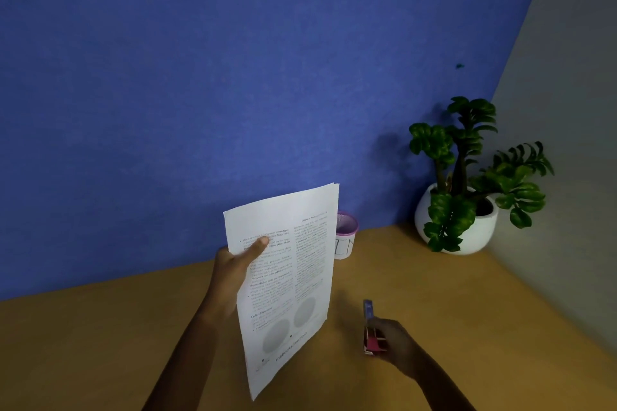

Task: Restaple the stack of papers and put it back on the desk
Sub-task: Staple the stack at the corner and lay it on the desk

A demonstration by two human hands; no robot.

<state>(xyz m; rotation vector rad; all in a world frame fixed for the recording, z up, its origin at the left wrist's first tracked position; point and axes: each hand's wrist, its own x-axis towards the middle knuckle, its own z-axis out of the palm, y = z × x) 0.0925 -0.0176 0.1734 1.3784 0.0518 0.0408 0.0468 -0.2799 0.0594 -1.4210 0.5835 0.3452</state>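
My left hand (pixel 233 270) holds a stack of printed papers (pixel 287 280) upright above the desk, thumb pressed on the front page near its left edge, fingers hidden behind. The sheets fan slightly at the top right corner. To the right and lower, my right hand (pixel 392 342) grips a small pink and purple stapler (pixel 370 327), which points up and stands apart from the paper's right edge.
A brown desk (pixel 117 344) meets a blue wall behind and a grey wall on the right. A pink mesh pen cup (pixel 347 237) stands partly behind the papers. A white pot with a green plant (pixel 464 210) fills the back right corner.
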